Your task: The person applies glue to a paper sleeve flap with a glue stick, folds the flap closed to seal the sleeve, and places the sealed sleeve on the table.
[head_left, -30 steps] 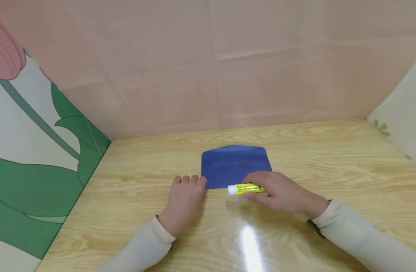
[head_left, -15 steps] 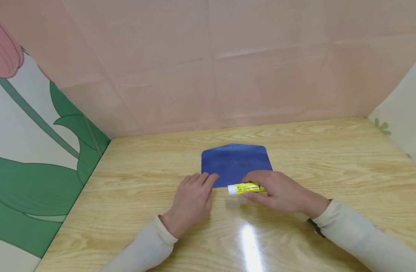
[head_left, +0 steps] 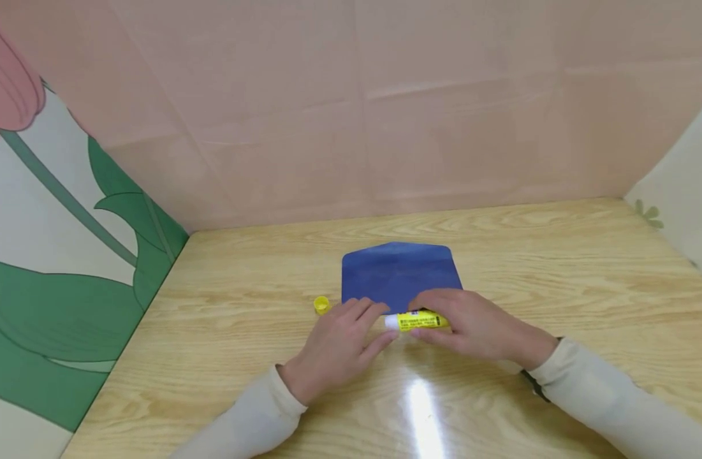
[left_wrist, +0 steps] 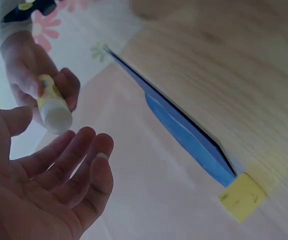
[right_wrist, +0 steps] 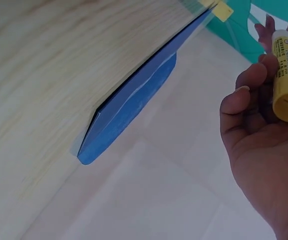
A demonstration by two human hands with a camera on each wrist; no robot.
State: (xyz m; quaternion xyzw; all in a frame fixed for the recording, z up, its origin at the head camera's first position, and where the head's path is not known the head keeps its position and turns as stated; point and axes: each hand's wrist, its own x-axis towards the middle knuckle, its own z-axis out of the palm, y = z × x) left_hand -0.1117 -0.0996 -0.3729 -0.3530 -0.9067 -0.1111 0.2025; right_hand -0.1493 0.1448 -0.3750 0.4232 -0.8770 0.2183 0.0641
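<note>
My right hand [head_left: 481, 325] grips a yellow glue stick [head_left: 421, 320] with a white end, held sideways above the table's middle. The white end points left, toward my left hand [head_left: 340, 341]. That hand holds nothing; its thumb and fingers are spread around the white end, and in the left wrist view they look apart from the glue stick [left_wrist: 54, 107]. A blue envelope [head_left: 398, 274] lies on the table just beyond both hands, its flap unfolded away from me. Left of the envelope sits a small yellow cap [head_left: 322, 305], also seen in the left wrist view.
The wood-grain table [head_left: 241, 274] runs back to a pink covered wall [head_left: 282, 127]. A panel with green leaves [head_left: 46, 312] stands along the left side, a pale wall [head_left: 686, 185] along the right. A light reflection shines near the front.
My left hand has moved right, away from the yellow cap, which now shows uncovered, and has come up to the glue stick's white end. The right hand and glue stick have stayed in place.
</note>
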